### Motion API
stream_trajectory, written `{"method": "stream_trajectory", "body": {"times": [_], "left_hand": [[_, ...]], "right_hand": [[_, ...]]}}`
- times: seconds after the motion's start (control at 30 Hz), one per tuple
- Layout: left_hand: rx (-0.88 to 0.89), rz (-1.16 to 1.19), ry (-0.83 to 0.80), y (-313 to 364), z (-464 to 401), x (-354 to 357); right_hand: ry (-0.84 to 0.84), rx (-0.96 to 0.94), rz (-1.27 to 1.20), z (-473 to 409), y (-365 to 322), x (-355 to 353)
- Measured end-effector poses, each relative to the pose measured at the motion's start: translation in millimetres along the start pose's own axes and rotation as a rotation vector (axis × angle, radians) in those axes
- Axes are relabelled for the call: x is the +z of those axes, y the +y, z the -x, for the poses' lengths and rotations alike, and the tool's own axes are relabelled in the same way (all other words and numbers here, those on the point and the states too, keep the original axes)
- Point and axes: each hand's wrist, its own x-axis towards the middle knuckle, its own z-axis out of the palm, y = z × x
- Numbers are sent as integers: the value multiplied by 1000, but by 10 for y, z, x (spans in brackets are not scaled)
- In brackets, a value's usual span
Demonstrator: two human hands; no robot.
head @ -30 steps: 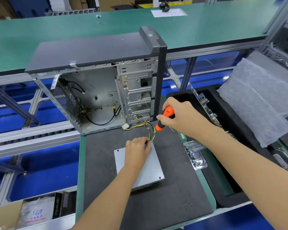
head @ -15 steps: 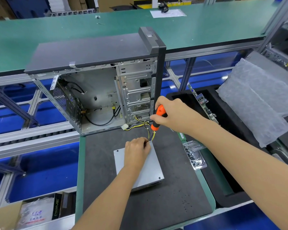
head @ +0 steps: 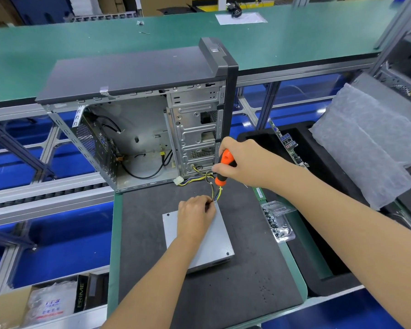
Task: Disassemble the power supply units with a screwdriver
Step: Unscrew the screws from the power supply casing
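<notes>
A grey metal power supply unit (head: pixel 214 243) lies flat on the dark mat (head: pixel 223 293). Its yellow and black cable bundle (head: pixel 214 186) runs from the unit's far edge into the open computer case (head: pixel 138 129). My left hand (head: pixel 195 217) rests on the unit's far end, its fingers curled round the cables where they leave the box. My right hand (head: pixel 242 162) grips an orange and black screwdriver (head: pixel 223 167), held tip down just above the cables, in front of the case's drive cage. The screwdriver's tip is hard to make out.
A clear plastic tray of screws (head: pixel 278 224) lies right of the mat. Beyond it a black foam bin (head: pixel 318 167) holds a circuit board (head: pixel 287 143), with a grey foam sheet (head: pixel 370 143) on the right. A green bench (head: pixel 105 43) runs behind the case.
My right hand has carried the screwdriver left and slightly away from me, toward the case's front corner, over the cable bundle. My left hand has stayed on the cables at the unit.
</notes>
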Motion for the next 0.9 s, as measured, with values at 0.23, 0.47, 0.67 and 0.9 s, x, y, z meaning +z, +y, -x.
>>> {"method": "stream_trajectory", "body": {"times": [0.23,0.47,0.67,0.9], "left_hand": [[34,24,23,-31,5,13],[-3,73,1,-94,7,57],[-13,96,-28,-129,7,57],[-4,90,-16,-133,4,65]], "right_hand": [[-4,-109,455,-177,-255,-31],[-90,-46,494,-271,-511,-3],[-264,-78,540,-352,-592,-101],[-345,-69,492,-292,-484,-207]]}}
